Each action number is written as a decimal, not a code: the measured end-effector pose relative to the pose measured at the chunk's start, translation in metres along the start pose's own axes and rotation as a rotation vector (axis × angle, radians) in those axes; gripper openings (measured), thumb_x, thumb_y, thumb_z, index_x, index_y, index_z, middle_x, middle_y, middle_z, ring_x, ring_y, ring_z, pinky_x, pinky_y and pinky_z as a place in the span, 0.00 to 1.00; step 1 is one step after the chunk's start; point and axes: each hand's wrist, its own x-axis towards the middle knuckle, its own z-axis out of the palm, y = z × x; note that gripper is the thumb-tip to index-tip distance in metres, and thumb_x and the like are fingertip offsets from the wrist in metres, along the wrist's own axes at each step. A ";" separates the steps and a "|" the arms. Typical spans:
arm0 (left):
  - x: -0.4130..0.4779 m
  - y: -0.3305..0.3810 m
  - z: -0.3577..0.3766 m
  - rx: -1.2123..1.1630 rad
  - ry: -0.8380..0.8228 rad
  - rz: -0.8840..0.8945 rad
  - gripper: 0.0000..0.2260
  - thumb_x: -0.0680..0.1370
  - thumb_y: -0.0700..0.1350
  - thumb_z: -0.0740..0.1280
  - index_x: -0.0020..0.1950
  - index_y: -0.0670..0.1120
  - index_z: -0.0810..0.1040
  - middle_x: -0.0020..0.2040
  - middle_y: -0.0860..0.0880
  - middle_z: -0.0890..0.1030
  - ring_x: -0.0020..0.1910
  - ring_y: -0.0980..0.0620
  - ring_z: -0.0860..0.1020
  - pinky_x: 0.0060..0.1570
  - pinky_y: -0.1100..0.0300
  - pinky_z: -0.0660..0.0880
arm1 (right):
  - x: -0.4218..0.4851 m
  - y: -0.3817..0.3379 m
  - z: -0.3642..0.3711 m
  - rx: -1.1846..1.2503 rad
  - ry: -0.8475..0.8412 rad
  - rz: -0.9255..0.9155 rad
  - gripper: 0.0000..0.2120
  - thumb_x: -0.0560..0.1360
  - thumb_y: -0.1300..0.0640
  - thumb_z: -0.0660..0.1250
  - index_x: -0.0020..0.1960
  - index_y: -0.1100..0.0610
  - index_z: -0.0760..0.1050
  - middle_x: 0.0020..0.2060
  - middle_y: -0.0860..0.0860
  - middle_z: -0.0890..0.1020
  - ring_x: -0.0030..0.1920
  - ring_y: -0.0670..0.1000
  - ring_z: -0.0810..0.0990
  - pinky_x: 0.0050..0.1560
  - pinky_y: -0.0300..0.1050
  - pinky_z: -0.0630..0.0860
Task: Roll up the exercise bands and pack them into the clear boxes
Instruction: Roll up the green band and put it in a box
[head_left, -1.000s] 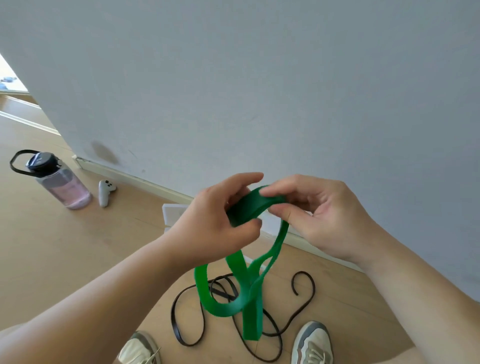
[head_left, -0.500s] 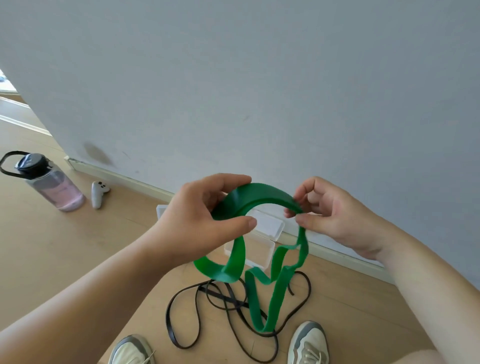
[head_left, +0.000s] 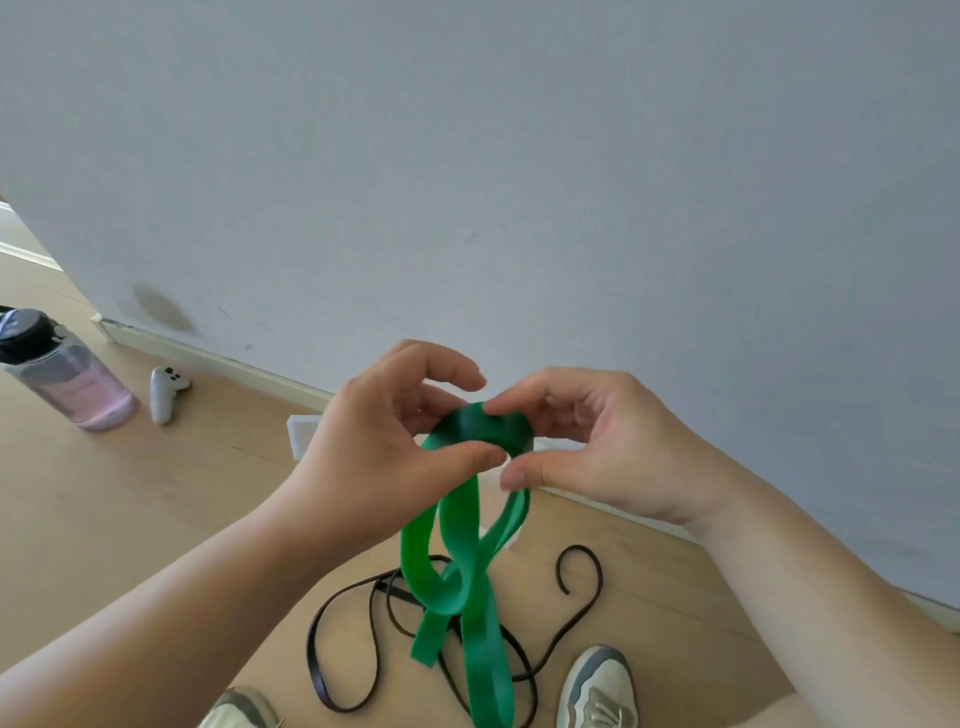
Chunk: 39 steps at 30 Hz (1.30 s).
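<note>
person standing on a wooden floor (head_left: 130, 493), facing a pale grey wall (head_left: 519, 156). both hands are meeting in the air, well above the floor, in front of the wall's foot.

left hand (head_left: 384, 452) is curling round the green band (head_left: 460, 525). its thumb is lying along the near side of a small coil at the band's top, and its index finger is arching over the coil. right hand (head_left: 597, 452) is pinching the same coil from the other side, index fingertip on the top rim, thumb under the near edge. both sets of fingers are closing on the band, and the coil is sitting between the two hands.

the rest of the green band is hanging loose below the hands in twisted loops, its lowest part running out of view at the bottom.

a thin black band (head_left: 310, 652) is lying uncoiled on the floor beneath, in open loops. one end is curling up near the right shoe (head_left: 597, 691). the left shoe (head_left: 239, 712) is only just showing.

clear box (head_left: 301, 439) is sitting at the floor's far edge by the skirting. it is mostly hidden behind the hands, with only a pale corner showing.

toward the floor's far left corner, a water bottle (head_left: 67, 374) with a dark lid and pinkish lower part is standing. a white controller (head_left: 166, 395) is lying just beside it.
</note>
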 end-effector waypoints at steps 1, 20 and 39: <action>0.001 0.000 -0.001 -0.010 0.001 -0.023 0.20 0.66 0.36 0.83 0.50 0.53 0.80 0.47 0.53 0.87 0.46 0.52 0.87 0.50 0.47 0.85 | 0.000 0.000 0.001 -0.022 -0.003 0.012 0.22 0.67 0.67 0.82 0.58 0.53 0.83 0.50 0.50 0.88 0.53 0.49 0.87 0.64 0.47 0.80; 0.005 -0.020 0.009 0.044 -0.217 0.022 0.21 0.78 0.34 0.73 0.65 0.55 0.80 0.54 0.55 0.86 0.54 0.55 0.84 0.60 0.52 0.80 | -0.002 0.005 -0.017 0.317 0.267 -0.089 0.13 0.71 0.72 0.66 0.51 0.59 0.79 0.45 0.56 0.86 0.47 0.54 0.86 0.51 0.45 0.81; 0.001 -0.001 -0.004 0.092 0.000 0.013 0.20 0.70 0.41 0.81 0.57 0.57 0.80 0.47 0.57 0.85 0.40 0.60 0.83 0.34 0.66 0.78 | -0.008 0.004 -0.014 -0.060 0.073 -0.036 0.16 0.67 0.60 0.76 0.48 0.51 0.72 0.47 0.54 0.85 0.50 0.56 0.85 0.60 0.60 0.79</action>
